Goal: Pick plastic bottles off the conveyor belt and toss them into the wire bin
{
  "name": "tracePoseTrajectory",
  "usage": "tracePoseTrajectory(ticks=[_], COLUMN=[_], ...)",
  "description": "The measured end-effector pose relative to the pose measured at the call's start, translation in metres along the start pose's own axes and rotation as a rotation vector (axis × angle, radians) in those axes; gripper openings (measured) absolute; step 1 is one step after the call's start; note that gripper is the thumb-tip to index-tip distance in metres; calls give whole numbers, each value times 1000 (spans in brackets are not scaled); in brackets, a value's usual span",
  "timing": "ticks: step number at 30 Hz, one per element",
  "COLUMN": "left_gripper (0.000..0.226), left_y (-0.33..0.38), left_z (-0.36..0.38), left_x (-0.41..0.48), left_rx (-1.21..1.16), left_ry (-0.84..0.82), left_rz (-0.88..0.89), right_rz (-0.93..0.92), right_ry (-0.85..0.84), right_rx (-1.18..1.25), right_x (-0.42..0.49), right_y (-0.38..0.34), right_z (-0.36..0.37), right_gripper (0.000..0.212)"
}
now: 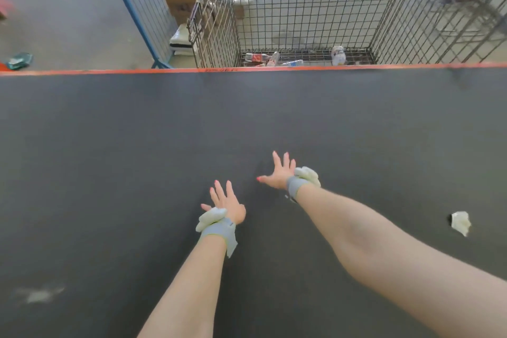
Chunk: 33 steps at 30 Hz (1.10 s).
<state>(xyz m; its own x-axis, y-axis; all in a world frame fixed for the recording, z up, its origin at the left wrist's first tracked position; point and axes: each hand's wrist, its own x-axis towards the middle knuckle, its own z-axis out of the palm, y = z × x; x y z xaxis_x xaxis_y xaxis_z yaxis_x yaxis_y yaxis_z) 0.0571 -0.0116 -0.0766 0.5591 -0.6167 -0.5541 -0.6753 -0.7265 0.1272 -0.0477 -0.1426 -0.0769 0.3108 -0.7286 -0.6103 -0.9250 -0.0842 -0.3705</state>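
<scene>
Both arms reach out over the dark conveyor belt (247, 118), the left hand (226, 202) and the right hand (278, 173) each with fingers spread wide and straight, holding nothing. Pale gloves are bunched at the wrists. The plastic bottles (256, 57) lie on the floor of the wire bin (216, 22) beyond the belt's orange far edge, another bottle (338, 55) further right. A white scrap (461, 222) lies on the belt to the right, well apart from the hands.
</scene>
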Motion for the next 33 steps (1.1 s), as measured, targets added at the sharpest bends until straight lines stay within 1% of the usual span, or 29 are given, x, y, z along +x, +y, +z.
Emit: tracePoseTrajectory(ticks=[2, 4, 6, 8, 11, 17, 21, 25, 30, 33], left_gripper=[74, 74, 73, 73, 71, 71, 73, 74, 74, 74], left_y=[-17, -32, -44, -50, -50, -46, -57, -76, -100, -113], left_z=[13, 21, 24, 24, 18, 15, 16, 17, 19, 18], left_x=[-25, -41, -53, -62, -69, -95, -105, -111, -116, -117], left_rx=[41, 53, 39, -2, -39, -54, -30, -26, -34, -44], left_ry=[1, -43, -99, -109, -76, -32, -23, -28, -23, -6], left_rz=[19, 31, 29, 40, 44, 74, 71, 42, 2, -25], right_rz=[-6, 1, 30, 54, 49, -36, -57, -56, -48, -59], right_ry=[-41, -78, -86, -66, -47, -69, -88, -132, -159, -163], right_rx=[-51, -125, -199, -222, -210, -204, -213, -219, -289, -280], right_x=[-28, -48, -63, -79, -94, -124, -140, -150, -160, -162], right_y=[22, 41, 59, 69, 66, 52, 49, 49, 46, 36], right_z=[32, 54, 65, 61, 44, 32, 43, 61, 83, 91], right_gripper=[100, 100, 98, 94, 88, 81, 82, 82, 84, 83])
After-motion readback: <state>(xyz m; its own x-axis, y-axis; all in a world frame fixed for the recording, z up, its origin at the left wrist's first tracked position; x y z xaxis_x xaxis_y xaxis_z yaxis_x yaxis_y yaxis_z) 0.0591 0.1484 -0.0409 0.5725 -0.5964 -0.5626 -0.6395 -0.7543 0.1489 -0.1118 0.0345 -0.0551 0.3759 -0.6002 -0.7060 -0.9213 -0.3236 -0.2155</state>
